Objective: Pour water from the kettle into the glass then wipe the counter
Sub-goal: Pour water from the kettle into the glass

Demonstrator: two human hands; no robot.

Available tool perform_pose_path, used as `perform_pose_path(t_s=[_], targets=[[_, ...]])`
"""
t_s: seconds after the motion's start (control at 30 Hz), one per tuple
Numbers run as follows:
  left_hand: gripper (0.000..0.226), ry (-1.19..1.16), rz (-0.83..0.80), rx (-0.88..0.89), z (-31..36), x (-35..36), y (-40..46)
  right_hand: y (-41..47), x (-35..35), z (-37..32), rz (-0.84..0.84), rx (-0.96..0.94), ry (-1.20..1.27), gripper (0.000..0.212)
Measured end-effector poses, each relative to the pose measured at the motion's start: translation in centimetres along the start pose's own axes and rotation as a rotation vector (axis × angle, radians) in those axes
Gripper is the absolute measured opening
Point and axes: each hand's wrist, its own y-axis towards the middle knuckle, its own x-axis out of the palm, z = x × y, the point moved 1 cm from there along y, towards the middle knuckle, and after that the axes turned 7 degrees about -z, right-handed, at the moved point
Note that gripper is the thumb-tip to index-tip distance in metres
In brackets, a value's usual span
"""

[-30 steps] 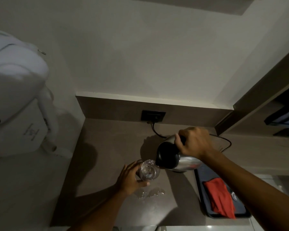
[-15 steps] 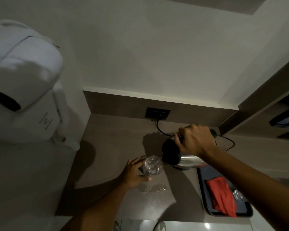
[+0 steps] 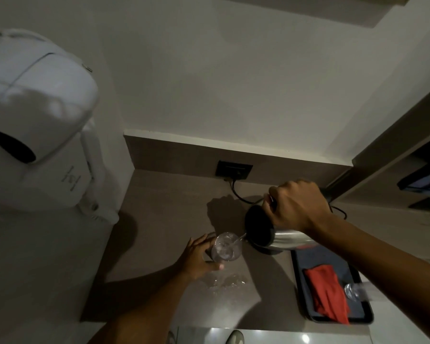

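Observation:
My right hand [image 3: 294, 206] grips the handle of a steel kettle [image 3: 281, 238] with a black lid, tilted left. A thin stream of water runs from its spout into a clear glass [image 3: 226, 247] that stands on the brown counter [image 3: 164, 219]. My left hand [image 3: 196, 256] is wrapped around the glass from the left. A small puddle of spilled water [image 3: 225, 281] lies on the counter just in front of the glass. A red cloth [image 3: 327, 291] lies on a dark tray [image 3: 301, 289] at the right.
A second glass [image 3: 355, 291] lies on the tray beside the cloth. A black wall socket [image 3: 233, 170] with a cable sits at the back. A white dispenser [image 3: 35, 125] hangs on the left wall. Shelving stands at the right.
The view has shifted slightly. The kettle stays tilted over the glass and water keeps running in. Both hands hold the same grips.

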Motion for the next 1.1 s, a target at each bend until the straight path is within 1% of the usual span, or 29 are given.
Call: perform_pose_path(t_s=[0.17, 0.33, 0.5, 0.77, 1.0, 1.1], targets=[[0.091, 0.006, -0.01, -0.006, -0.1, 0.0, 0.0, -0.2, -1.5, 0.4, -0.002, 0.013, -0.033, 0.045], [0.09, 0.018, -0.003, 0.04, -0.1, 0.0, -0.1, -0.3, -2.3, 1.0, -0.041, 0.006, -0.024, 0.047], [0.088, 0.01, 0.009, 0.056, 0.0, 0.0, -0.1, -0.4, -3.3, 1.2, -0.035, 0.016, -0.039, 0.049], [0.089, -0.001, -0.002, 0.024, 0.1, -0.1, -0.1, -0.4, -4.1, 1.5, -0.066, 0.004, -0.019, 0.049], [0.09, -0.007, 0.001, 0.045, 0.0, -0.1, -0.1, -0.3, -4.8, 1.5, -0.095, 0.015, -0.048, 0.053], [0.09, 0.002, 0.002, 0.045, 0.0, 0.0, 0.0, -0.1, -5.0, 1.5, -0.118, 0.02, -0.069, 0.05]])
